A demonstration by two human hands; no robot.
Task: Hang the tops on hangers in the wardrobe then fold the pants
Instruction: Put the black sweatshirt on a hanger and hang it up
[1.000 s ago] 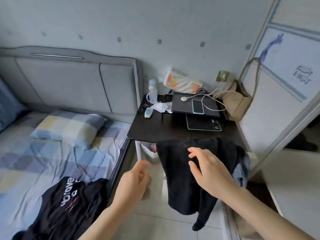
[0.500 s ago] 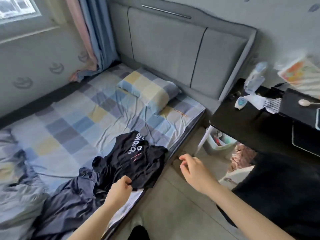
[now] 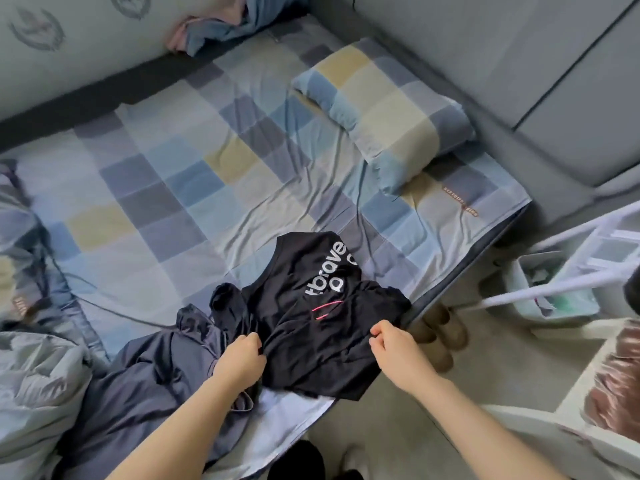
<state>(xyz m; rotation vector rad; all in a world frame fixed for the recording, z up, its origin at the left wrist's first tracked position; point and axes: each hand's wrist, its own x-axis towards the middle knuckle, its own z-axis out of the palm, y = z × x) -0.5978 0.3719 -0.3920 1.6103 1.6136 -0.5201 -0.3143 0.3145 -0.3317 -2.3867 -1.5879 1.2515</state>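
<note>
A black top (image 3: 311, 306) with white lettering and pink lines lies crumpled at the near edge of the bed (image 3: 194, 174). My left hand (image 3: 242, 358) is closed on its left side. At the top's right edge, my right hand (image 3: 394, 344) pinches the fabric. A dark navy garment (image 3: 156, 386) lies bunched just left of the black top, partly under my left forearm. No hanger or wardrobe is in view.
A checked pillow (image 3: 384, 109) lies by the grey headboard (image 3: 519, 64). A grey quilt (image 3: 31, 375) is heaped at the left. Right of the bed stand brown slippers (image 3: 440, 334), a white table leg (image 3: 554, 289) and a bin (image 3: 554, 292).
My view swung from the desk down to the bed. Both hands came down onto the black top: the left stayed gripping it and the right, open in the air before, now pinches its edge.
</note>
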